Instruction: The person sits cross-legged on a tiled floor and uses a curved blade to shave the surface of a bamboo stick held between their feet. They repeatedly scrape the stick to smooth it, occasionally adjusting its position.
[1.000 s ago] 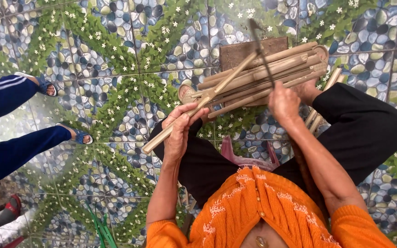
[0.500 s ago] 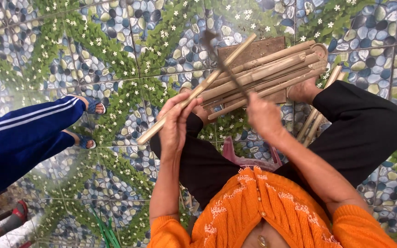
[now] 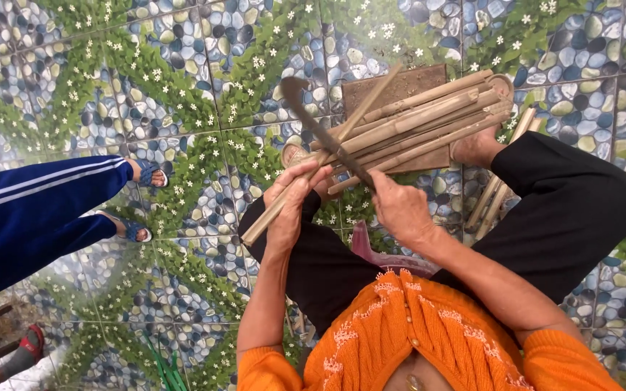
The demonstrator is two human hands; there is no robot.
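Note:
My left hand (image 3: 293,197) grips a long bamboo stick (image 3: 371,101) that slants from lower left up to the right. My right hand (image 3: 398,208) is closed on the handle of a dark-bladed knife (image 3: 313,119), whose blade points up and left, crossing the stick. A bundle of several bamboo sticks (image 3: 429,119) lies over a brown wooden block (image 3: 400,85) just beyond my hands. I sit low in an orange sweater and black trousers, knees apart.
Another person's legs in blue striped trousers (image 3: 34,210) and blue sandals (image 3: 139,230) stand at the left. More bamboo pieces (image 3: 498,185) lie beside my right leg. The tiled floor (image 3: 182,80) has a pebble-and-leaf pattern. A red shoe (image 3: 30,342) sits at lower left.
My right hand has swung the knife leftward and down from above the bundle until it crosses the held stick. The person in blue has stepped closer from the left.

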